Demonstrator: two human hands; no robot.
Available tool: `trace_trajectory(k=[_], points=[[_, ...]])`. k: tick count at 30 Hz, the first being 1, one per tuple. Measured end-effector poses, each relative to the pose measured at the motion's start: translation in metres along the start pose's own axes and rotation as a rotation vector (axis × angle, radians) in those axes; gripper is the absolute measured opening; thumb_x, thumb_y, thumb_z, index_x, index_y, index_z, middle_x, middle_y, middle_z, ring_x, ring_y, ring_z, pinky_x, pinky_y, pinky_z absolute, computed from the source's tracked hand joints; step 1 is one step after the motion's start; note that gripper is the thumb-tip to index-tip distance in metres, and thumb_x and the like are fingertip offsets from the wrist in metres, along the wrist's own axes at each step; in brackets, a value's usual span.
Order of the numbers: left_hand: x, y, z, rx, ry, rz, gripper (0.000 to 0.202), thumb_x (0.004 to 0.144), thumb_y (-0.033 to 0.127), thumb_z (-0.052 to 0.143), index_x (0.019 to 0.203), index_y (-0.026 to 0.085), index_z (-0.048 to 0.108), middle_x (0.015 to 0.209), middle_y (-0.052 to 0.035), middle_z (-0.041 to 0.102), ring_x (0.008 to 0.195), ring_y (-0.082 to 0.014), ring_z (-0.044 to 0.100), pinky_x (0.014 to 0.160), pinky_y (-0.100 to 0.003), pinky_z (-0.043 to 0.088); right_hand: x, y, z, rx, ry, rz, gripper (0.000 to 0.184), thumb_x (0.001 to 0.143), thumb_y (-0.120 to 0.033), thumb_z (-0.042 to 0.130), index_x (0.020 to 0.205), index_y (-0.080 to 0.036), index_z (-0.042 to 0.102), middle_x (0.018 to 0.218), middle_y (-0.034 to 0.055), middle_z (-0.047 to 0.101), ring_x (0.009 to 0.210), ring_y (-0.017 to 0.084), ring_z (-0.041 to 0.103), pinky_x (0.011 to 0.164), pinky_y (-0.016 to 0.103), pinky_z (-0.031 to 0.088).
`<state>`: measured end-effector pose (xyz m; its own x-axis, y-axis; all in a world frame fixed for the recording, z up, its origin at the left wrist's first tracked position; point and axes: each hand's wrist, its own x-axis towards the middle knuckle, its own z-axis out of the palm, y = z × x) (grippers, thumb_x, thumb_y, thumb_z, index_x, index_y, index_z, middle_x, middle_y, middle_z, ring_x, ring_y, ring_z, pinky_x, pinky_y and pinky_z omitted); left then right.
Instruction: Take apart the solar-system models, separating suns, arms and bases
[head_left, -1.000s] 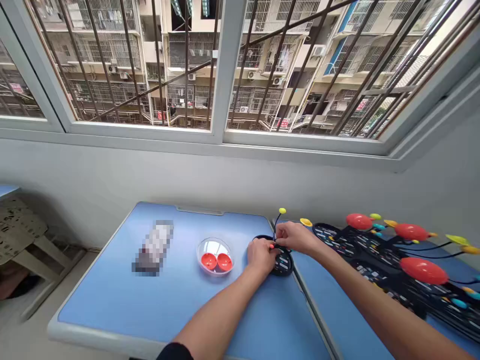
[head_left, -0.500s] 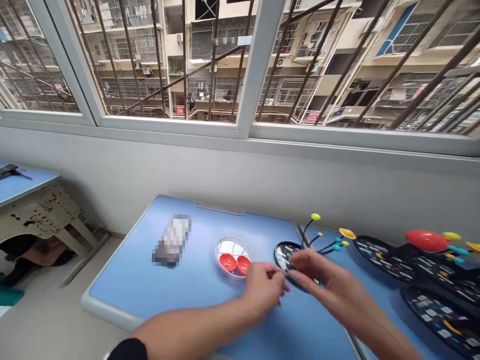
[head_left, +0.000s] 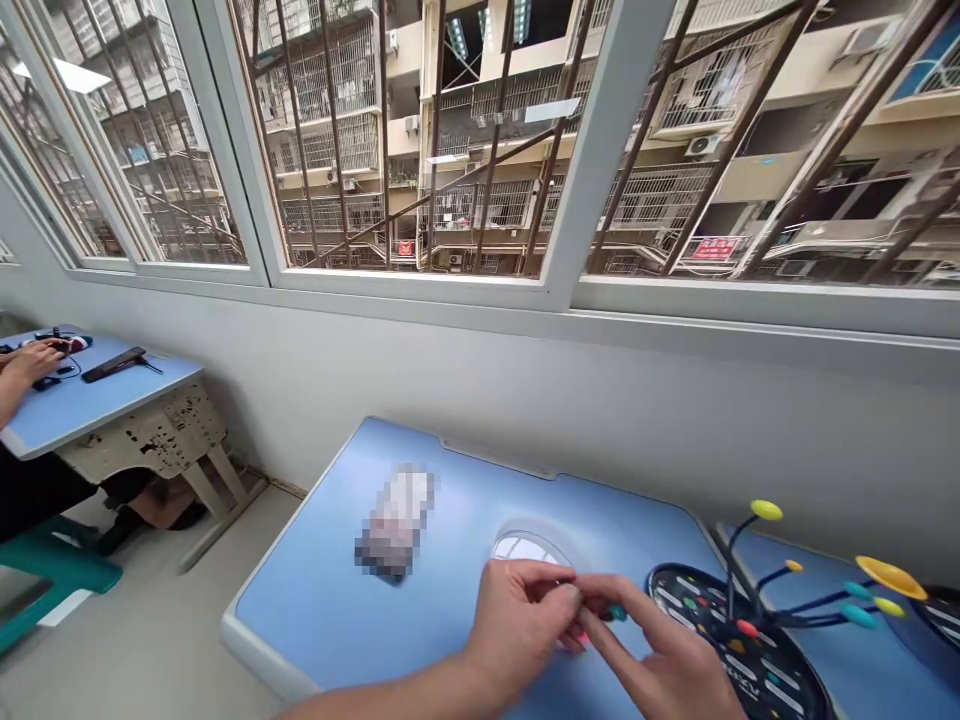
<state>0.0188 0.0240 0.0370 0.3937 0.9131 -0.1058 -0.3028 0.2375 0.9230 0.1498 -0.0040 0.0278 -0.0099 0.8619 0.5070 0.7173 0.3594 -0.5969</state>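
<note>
My left hand (head_left: 521, 625) and my right hand (head_left: 660, 645) meet above the blue desk (head_left: 315, 590), thumbs and fingertips pressed together. What they pinch is mostly hidden by the fingers. A small teal piece (head_left: 617, 612) peeks out beside my right fingers, and a bit of red shows below the fingertips. Behind my left hand lies a clear round dish (head_left: 529, 543), its near part covered by the hands. To the right of my right hand is a black round base (head_left: 694, 590) with small coloured pieces and thin black stems. The stems end in yellow, orange and teal tips.
A blurred-out flat rectangular object (head_left: 396, 525) lies on the desk's left part. The wall (head_left: 450, 370) and barred windows run behind. At the far left, another person's hands (head_left: 30, 365) rest over a second blue desk (head_left: 112, 400); a teal stool (head_left: 67, 565) stands below.
The view has swung left and things appear further right. My hands, slightly apart before, now touch and cover the near side of the dish, where two red cups showed.
</note>
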Motion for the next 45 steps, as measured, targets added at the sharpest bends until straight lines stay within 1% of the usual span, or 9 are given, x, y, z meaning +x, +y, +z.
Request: trace_trajectory(k=[4, 9, 15, 21, 28, 35, 38, 41, 45], points=[[0.006, 0.002, -0.007, 0.055, 0.103, 0.042, 0.024, 0.062, 0.024, 0.060, 0.081, 0.010, 0.067, 0.057, -0.0018, 0.060, 0.051, -0.0118, 0.056, 0.055, -0.025, 0.047, 0.002, -0.006, 0.002, 0.080, 0.114, 0.159, 0.026, 0.075, -0.048, 0.054, 0.078, -0.024, 0.063, 0.069, 0.0014, 0.066, 0.056, 0.014, 0.061, 0.041, 0.018, 0.044], [0.008, 0.005, -0.015, 0.166, 0.053, 0.081, 0.019, 0.054, 0.014, 0.062, 0.072, 0.013, 0.067, 0.058, 0.0004, 0.059, 0.055, -0.0097, 0.053, 0.057, -0.021, 0.043, 0.003, -0.009, 0.001, 0.189, 0.081, 0.257, 0.026, 0.069, -0.050, 0.061, 0.073, -0.024, 0.064, 0.062, -0.0019, 0.065, 0.054, 0.013, 0.061, 0.049, 0.016, 0.048], [0.008, 0.005, -0.022, 0.194, -0.043, 0.050, 0.024, 0.061, 0.035, 0.063, 0.056, 0.012, 0.058, 0.051, 0.0003, 0.052, 0.048, -0.0096, 0.046, 0.047, -0.021, 0.036, 0.008, -0.025, 0.001, 0.486, -0.010, 0.442, 0.021, 0.069, -0.044, 0.063, 0.071, -0.023, 0.063, 0.058, -0.0034, 0.063, 0.053, 0.012, 0.061, 0.053, 0.017, 0.050], [0.006, 0.002, -0.027, 0.497, -0.012, 0.205, 0.026, 0.073, 0.029, 0.051, 0.052, 0.017, 0.042, 0.051, 0.0037, 0.040, 0.051, -0.0082, 0.035, 0.048, -0.021, 0.029, 0.008, -0.021, -0.002, 0.334, -0.171, 0.272, 0.016, 0.077, -0.037, 0.056, 0.075, -0.023, 0.065, 0.066, -0.0003, 0.066, 0.059, 0.014, 0.062, 0.054, 0.019, 0.050], [-0.005, 0.005, -0.020, 0.675, -0.078, 0.368, 0.024, 0.078, 0.026, 0.045, 0.057, 0.019, 0.038, 0.054, 0.0026, 0.042, 0.052, -0.0093, 0.037, 0.050, -0.022, 0.027, -0.008, -0.024, 0.003, 0.273, 0.046, 0.252, 0.024, 0.077, -0.044, 0.054, 0.069, -0.024, 0.064, 0.051, -0.0024, 0.057, 0.044, 0.012, 0.054, 0.045, 0.019, 0.047], [0.005, 0.020, -0.039, 0.837, 0.121, 0.409, 0.025, 0.079, 0.021, 0.041, 0.055, 0.020, 0.034, 0.053, 0.0030, 0.040, 0.052, -0.0101, 0.036, 0.051, -0.023, 0.028, -0.004, -0.018, -0.052, 0.091, 0.485, 0.512, 0.028, 0.073, -0.048, 0.059, 0.085, -0.023, 0.062, 0.064, 0.0013, 0.065, 0.057, 0.016, 0.061, 0.053, 0.023, 0.051], [0.012, 0.016, -0.041, 0.892, 0.102, 0.443, 0.022, 0.079, 0.018, 0.042, 0.057, 0.019, 0.041, 0.057, 0.0013, 0.046, 0.056, -0.0112, 0.042, 0.054, -0.023, 0.033, 0.000, -0.013, -0.054, 0.104, 0.413, 0.406, 0.029, 0.070, -0.049, 0.061, 0.083, -0.023, 0.066, 0.073, 0.0031, 0.068, 0.064, 0.018, 0.063, 0.058, 0.027, 0.052], [0.017, 0.003, -0.042, 1.053, 0.115, 0.506, 0.020, 0.080, 0.013, 0.040, 0.063, 0.018, 0.049, 0.068, -0.0026, 0.054, 0.066, -0.0143, 0.048, 0.060, -0.025, 0.038, 0.005, -0.007, -0.033, 0.075, 0.268, 0.207, 0.023, 0.073, -0.045, 0.059, 0.078, -0.024, 0.068, 0.078, 0.0033, 0.067, 0.070, 0.019, 0.062, 0.065, 0.029, 0.051], [0.023, -0.008, -0.047, 1.227, 0.196, 0.566, 0.018, 0.079, 0.009, 0.041, 0.074, 0.017, 0.057, 0.081, -0.0059, 0.056, 0.076, -0.0170, 0.048, 0.067, -0.029, 0.042, 0.010, 0.006, -0.002, -0.038, 0.142, 0.201, 0.022, 0.077, -0.043, 0.054, 0.079, -0.022, 0.062, 0.067, 0.0007, 0.061, 0.062, 0.016, 0.057, 0.058, 0.027, 0.047]])
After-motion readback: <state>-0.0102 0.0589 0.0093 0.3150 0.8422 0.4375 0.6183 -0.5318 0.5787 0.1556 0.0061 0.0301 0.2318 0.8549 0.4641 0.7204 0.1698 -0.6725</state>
